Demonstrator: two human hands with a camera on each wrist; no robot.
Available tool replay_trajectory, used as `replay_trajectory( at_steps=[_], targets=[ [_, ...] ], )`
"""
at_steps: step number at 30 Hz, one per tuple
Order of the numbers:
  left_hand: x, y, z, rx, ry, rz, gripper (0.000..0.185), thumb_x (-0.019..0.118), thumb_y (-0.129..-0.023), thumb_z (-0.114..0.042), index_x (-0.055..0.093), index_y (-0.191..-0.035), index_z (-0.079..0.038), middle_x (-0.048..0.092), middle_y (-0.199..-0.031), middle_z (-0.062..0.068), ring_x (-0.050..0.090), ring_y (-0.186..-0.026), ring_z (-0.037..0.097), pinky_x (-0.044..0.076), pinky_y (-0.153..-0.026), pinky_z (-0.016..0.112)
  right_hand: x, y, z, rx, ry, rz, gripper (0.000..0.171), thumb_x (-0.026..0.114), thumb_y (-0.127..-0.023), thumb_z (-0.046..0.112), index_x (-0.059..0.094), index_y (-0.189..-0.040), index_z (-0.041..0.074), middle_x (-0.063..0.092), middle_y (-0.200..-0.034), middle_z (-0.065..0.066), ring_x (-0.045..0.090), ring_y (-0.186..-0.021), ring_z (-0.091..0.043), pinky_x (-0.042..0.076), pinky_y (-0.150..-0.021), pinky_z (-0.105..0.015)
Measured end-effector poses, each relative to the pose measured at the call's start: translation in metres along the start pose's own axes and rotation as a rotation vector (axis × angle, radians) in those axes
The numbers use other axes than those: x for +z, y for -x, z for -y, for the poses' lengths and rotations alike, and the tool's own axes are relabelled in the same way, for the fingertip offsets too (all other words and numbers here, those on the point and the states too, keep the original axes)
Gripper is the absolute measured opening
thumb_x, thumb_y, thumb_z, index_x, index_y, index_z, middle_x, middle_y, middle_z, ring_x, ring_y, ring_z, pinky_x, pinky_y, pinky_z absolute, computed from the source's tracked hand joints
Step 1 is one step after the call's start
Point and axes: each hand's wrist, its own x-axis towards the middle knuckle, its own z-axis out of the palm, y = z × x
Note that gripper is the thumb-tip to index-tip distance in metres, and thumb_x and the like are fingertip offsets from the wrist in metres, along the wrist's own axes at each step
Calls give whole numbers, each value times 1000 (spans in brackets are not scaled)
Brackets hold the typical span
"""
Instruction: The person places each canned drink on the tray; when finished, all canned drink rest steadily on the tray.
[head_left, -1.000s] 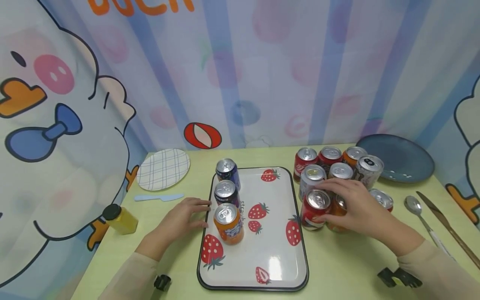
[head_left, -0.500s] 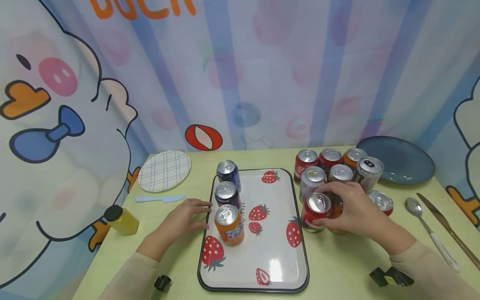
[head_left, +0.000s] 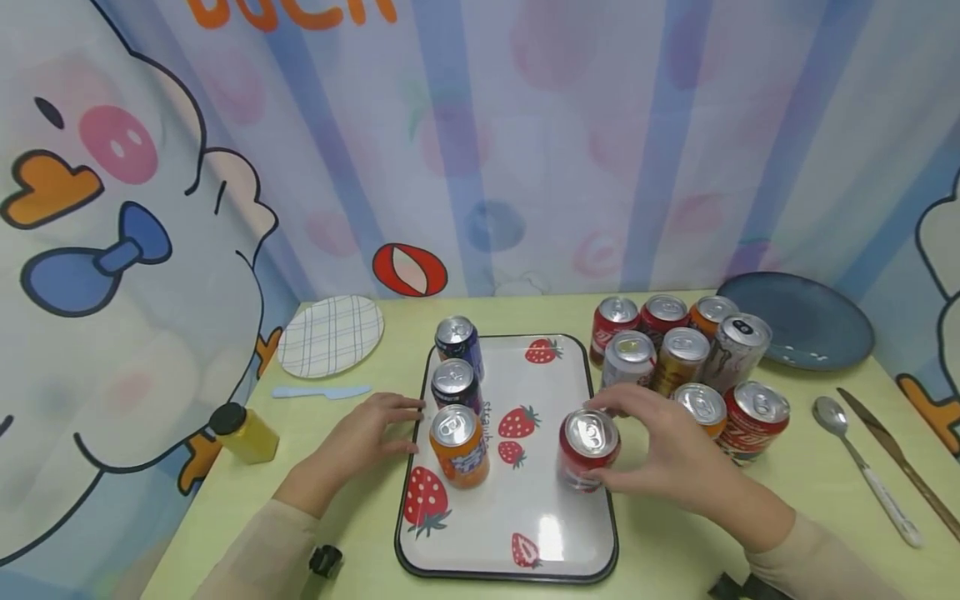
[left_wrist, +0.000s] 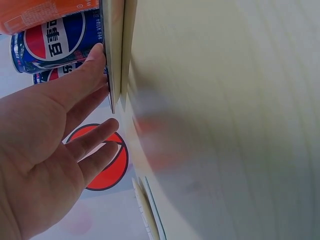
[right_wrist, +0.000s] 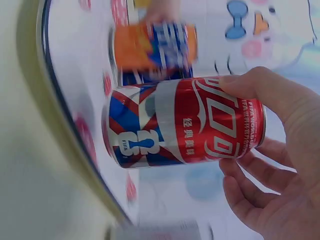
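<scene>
Over at the far left a yellow bottle (head_left: 243, 433) with a black cap is standing on the counter (head_left: 352, 533), with a pale blue plastic knife (head_left: 318, 392) and a checked plate (head_left: 330, 336) lying beyond it. The person's left hand (head_left: 360, 442) is resting flat beside the strawberry tray (head_left: 525, 533) — fingers straight, their tips touching the tray's left rim, gripping nothing. Just inside that rim three cans are lining up in a column: a blue can (head_left: 457, 342) at the back, a second blue can (head_left: 454, 385) in the middle, an orange can (head_left: 458, 444) nearest me.

The right hand (head_left: 663, 454) is gripping a red can (head_left: 587, 448), thumb and fingers curled round its upper wall, and is holding it over the right side of the tray. From the wrist view I cannot tell whether its base is touching the surface yet. To my eye the step in hand is bringing this can onto the tray. Setting it down calls for keeping it upright, finding bare tray well apart from the column, and then loosening the fingers without tipping it.

Further right, the remaining cans (head_left: 686, 358) are clustering on the counter, with a dark blue plate (head_left: 806, 321) behind them and a spoon (head_left: 855, 454) and table knife (head_left: 900, 462) lying at the edge.
</scene>
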Motion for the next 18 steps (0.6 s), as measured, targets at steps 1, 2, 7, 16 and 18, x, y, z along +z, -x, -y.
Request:
replay_trajectory(
  at_steps=[1,2,7,16,18],
  targets=[
    [0,0,0,0,-2,1,51,86,-85,-33,72,-131,-16,62,-146,1,52,-141,30,46,-117,53,6,-1,4,-3,-9,4,69,100,-63,24,67,-123,21,68,-124,7,65,-102,-8,63,-82,-33],
    [0,-1,0,-1,-1,1,51,86,-85,-33,72,-131,-16,62,-146,1,52,-141,30,46,-117,52,13,-2,9,-7,-22,12,69,100,-63,23,67,-123,22,69,-125,7,66,-105,-9,63,-88,-37],
    [-1,-2,-1,-12,-1,13,52,86,-85,-34,72,-132,-17,62,-147,0,51,-142,29,46,-117,51,44,-10,35,-6,-143,57,67,98,-65,25,67,-123,23,68,-125,10,65,-108,-7,62,-91,-34],
    [-2,-1,0,7,-5,8,52,86,-84,-33,73,-131,-15,62,-146,1,51,-142,30,46,-117,52,87,-21,71,21,-229,129,62,96,-70,31,66,-124,25,64,-127,13,61,-110,-4,60,-96,-30],
    [-1,0,0,13,-4,5,52,86,-84,-32,72,-131,-15,62,-146,2,51,-142,31,46,-117,53,94,-22,75,24,-230,142,62,96,-70,32,66,-124,24,63,-128,13,61,-110,-3,60,-97,-31]
  ],
)
